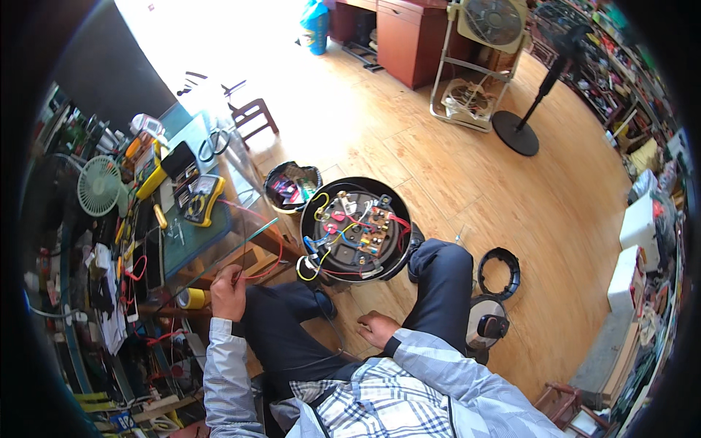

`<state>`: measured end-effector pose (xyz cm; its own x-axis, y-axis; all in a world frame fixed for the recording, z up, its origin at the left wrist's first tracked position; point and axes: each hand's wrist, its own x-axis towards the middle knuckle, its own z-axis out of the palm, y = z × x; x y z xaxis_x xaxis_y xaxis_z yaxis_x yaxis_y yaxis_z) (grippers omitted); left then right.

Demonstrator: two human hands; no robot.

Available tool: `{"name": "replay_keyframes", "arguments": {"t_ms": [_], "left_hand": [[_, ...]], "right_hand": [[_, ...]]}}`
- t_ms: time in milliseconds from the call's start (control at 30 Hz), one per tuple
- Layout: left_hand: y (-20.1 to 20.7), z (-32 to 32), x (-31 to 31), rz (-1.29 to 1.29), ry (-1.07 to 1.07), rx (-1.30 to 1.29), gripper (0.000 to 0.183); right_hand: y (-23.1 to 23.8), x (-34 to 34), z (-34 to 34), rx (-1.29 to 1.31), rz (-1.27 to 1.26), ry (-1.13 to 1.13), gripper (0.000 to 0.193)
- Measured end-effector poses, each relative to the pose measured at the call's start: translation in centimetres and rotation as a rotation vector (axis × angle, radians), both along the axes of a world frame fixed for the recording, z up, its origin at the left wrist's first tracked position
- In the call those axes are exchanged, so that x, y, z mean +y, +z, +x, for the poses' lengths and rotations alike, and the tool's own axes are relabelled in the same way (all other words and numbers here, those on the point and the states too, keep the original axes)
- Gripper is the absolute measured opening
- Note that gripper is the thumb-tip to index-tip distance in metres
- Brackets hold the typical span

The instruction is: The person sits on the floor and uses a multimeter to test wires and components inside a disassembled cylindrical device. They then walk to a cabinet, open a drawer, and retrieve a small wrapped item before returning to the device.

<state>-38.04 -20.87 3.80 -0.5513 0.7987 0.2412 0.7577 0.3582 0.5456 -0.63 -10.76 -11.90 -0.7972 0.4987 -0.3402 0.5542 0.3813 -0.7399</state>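
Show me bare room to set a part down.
Wooden floor lies bare between the opened round appliance and the round black base, also between the black ring and the white boxes. Crowded: the green mat around the yellow multimeter.

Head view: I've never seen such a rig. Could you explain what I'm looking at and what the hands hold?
There is no robot here. A fisheye camera on a person's head looks down, so straight edges bend near the rim. The left hand has bent fingers beside a thin red lead; whether it grips it is too small to tell. The right hand is near the lap, with nothing visibly held. Beyond the legs, an open round black unit shows wires and a circuit board. The workbench at left bears a yellow multimeter.
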Motion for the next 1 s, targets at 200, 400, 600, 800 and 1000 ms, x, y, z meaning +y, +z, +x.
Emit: {"name": "replay_keyframes", "arguments": {"t_ms": [200, 400, 600, 800, 1000], "left_hand": [[-2.9, -2.9, 1.1, 0.041, 0.071, 0.141, 0.023], [-4.7, -6.6, 1.3, 0.064, 0.15, 0.043, 0.024], [-8.0, -10.0, 1.8, 0.08, 0.137, -0.123, 0.029], [-8.5, -10.1, 3.4, 0.062, 0.092, -0.263, 0.034], [-6.2, -8.1, 4.5, -0.087, 0.177, -0.49, 0.021]], "right_hand": [[1.1, -0.3, 0.1, 0.015, -0.006, -0.051, 0.036], [1.5, -0.2, -0.3, 0.037, -0.005, -0.021, 0.034], [1.2, -0.1, -0.4, 0.001, -0.007, -0.003, 0.036], [0.8, -0.2, -0.4, 0.025, 0.016, 0.005, 0.037], [1.5, -0.1, -0.4, 0.024, 0.005, 0.008, 0.036]]}}
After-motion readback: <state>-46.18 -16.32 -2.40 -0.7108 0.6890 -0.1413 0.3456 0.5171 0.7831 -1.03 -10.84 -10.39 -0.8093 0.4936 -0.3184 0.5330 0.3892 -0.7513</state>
